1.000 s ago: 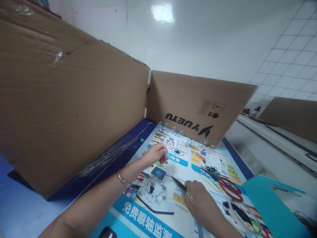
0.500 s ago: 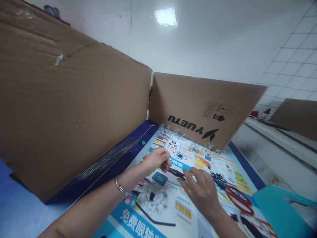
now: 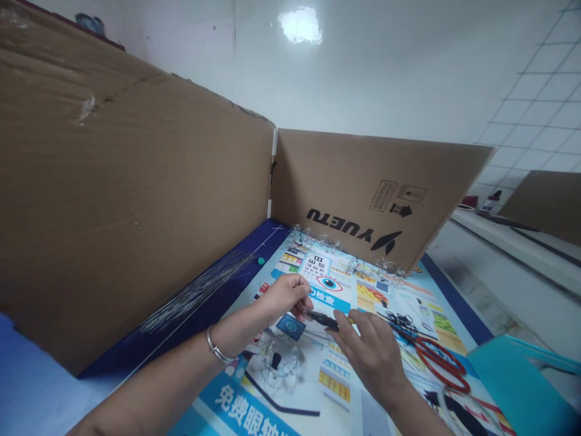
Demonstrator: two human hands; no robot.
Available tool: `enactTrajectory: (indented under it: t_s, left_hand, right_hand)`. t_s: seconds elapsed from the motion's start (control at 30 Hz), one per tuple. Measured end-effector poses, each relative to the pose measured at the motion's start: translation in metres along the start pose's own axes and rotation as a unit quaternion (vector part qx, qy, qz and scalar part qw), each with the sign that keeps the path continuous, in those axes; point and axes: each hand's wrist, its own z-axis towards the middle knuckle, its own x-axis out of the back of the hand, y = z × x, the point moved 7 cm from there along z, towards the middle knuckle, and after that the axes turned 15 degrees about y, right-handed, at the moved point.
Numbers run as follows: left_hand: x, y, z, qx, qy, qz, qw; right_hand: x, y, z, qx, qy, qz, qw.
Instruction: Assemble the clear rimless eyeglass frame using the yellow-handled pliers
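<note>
My right hand (image 3: pixel 370 348) grips a pair of pliers (image 3: pixel 324 319) with dark jaws and yellow handles. Their tip meets the fingers of my left hand (image 3: pixel 290 295), which are pinched together. What the left fingers hold is too small to make out. Below the hands, a tangle of clear wire-like pieces (image 3: pixel 278 363) with a small black part lies on the printed poster (image 3: pixel 318 290). A bundle of thin metal wires (image 3: pixel 197 290) lies to the left, along the cardboard.
Tall cardboard panels stand at the left (image 3: pixel 136 181) and back (image 3: pixel 345 181). Red-handled scissors (image 3: pixel 442 363) and black loops (image 3: pixel 402 321) lie at the right, near a teal box (image 3: pixel 521 375). Small clear pieces (image 3: pixel 318 238) line the back panel. A green bit (image 3: pixel 261 261) sits by the wires.
My right hand has brought the pliers up and left, from pointing apart to meeting my left fingertips. Their jaws look closer together now than half a second ago. My left hand has barely moved.
</note>
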Motion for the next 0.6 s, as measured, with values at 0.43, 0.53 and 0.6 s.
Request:
enactTrajectory:
  t_s: [0.43, 0.53, 0.6]
  left_hand:
    - [-0.0015, -0.0029, -0.0008, 0.013, -0.009, 0.001, 1.0]
    - [-0.0019, -0.0024, -0.002, 0.02, -0.013, 0.001, 1.0]
    - [-0.0023, -0.002, -0.0028, 0.023, -0.016, 0.001, 1.0]
  right_hand:
    - [0.004, 0.0, -0.0039, 0.023, 0.053, 0.019, 0.998]
    - [0.0044, -0.0005, -0.0056, 0.032, 0.056, 0.019, 0.998]
    - [0.0046, -0.0009, -0.0067, 0.037, 0.056, 0.019, 0.998]
